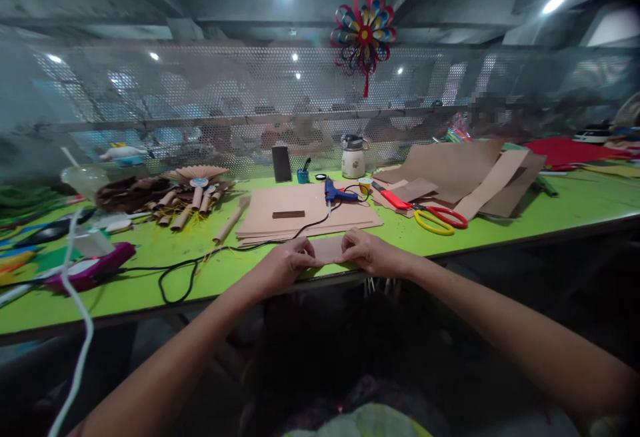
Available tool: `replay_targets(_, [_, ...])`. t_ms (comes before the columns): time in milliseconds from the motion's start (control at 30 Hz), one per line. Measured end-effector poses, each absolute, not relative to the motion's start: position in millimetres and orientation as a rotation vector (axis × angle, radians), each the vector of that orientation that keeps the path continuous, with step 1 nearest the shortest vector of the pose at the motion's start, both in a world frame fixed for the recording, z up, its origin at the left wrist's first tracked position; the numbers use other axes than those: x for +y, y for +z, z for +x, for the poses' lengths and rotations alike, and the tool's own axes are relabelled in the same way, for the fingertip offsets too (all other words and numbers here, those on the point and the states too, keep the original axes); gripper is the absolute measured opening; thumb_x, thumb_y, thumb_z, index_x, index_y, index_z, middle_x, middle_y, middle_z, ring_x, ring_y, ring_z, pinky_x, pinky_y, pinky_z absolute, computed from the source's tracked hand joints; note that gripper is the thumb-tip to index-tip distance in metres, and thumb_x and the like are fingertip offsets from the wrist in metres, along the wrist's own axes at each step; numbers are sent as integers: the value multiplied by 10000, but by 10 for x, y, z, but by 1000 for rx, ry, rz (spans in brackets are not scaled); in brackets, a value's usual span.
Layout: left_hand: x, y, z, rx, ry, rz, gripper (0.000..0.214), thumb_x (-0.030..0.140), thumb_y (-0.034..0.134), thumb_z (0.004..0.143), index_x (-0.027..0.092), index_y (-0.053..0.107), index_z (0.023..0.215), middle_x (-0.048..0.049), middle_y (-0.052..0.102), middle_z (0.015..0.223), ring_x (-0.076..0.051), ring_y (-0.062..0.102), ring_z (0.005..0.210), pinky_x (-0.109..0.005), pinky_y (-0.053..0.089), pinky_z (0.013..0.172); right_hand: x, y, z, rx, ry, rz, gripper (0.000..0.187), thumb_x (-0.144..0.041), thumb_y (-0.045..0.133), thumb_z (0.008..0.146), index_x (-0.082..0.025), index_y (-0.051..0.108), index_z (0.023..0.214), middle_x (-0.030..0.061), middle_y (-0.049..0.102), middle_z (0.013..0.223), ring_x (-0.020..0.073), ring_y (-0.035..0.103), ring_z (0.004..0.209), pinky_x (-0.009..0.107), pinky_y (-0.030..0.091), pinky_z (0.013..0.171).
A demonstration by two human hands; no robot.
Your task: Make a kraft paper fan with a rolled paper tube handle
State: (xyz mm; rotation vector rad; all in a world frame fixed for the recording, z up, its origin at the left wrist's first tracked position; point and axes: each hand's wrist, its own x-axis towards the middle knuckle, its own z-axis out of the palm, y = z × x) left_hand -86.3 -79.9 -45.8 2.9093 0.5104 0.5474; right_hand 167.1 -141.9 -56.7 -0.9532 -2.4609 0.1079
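A small piece of brown kraft paper (328,249) lies at the near edge of the green table (550,213). My left hand (286,265) pinches its left end, fingers closed on it. At the paper's right end my right hand (369,252) grips it the same way. Just beyond my hands lies a stack of brown paper sheets (305,213) with a small dark strip (289,214) on top. A blue glue gun (334,192) rests at the stack's far right corner, its black cord (200,265) running left along the table.
Red-and-yellow scissors (434,217) and loose brown sheets (465,173) lie to the right. Rolled paper tubes and a folded fan (193,193) sit at left, with a magenta tool (93,269). A white jar (353,157) stands before the perforated screen, a paper flower (364,29) hanging above.
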Motion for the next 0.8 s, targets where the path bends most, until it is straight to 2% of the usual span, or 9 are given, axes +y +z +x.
replay_targets(167, [-850,-394,-902,475,473,3055,294,147,513,858,270,702,1047,-62,599,979,-139,575,814,-230,423,703,-1520,-509,1687,-2514,25,-978,394,13,484,809,-198,675,1081,90,565,953,188,478,923,308,426,802])
replay_targets(500, [-959,-347,-1036,447,383,3117,402,22,369,868,196,646,1102,-94,616,1070,-183,549,977,-295,435,842,-1731,-449,1756,-2513,79,-1029,367,31,453,796,-145,643,1056,122,597,1070,202,478,1001,339,431,866])
replay_targets(600, [-1022,-293,-1010,485,363,3155,372,13,375,858,176,657,1038,-95,619,1034,-186,552,962,-304,435,848,-1725,-427,1722,-2480,58,-1051,280,-9,486,805,-136,662,982,111,606,1026,193,501,970,317,427,855])
replay_targets(733, [-1114,-156,-851,565,191,3251,232,83,454,855,152,669,803,-86,626,848,-185,574,797,-280,451,703,-1640,-337,1603,-2552,-73,-1164,176,-86,504,844,-126,676,838,103,609,927,176,531,869,271,420,752])
replay_targets(800, [-1148,-116,-737,653,91,3325,182,106,497,842,143,666,789,-90,626,806,-198,578,752,-284,444,648,-1588,-284,1507,-2651,-207,-1233,177,-104,511,849,-119,673,779,100,609,849,174,535,796,267,399,681])
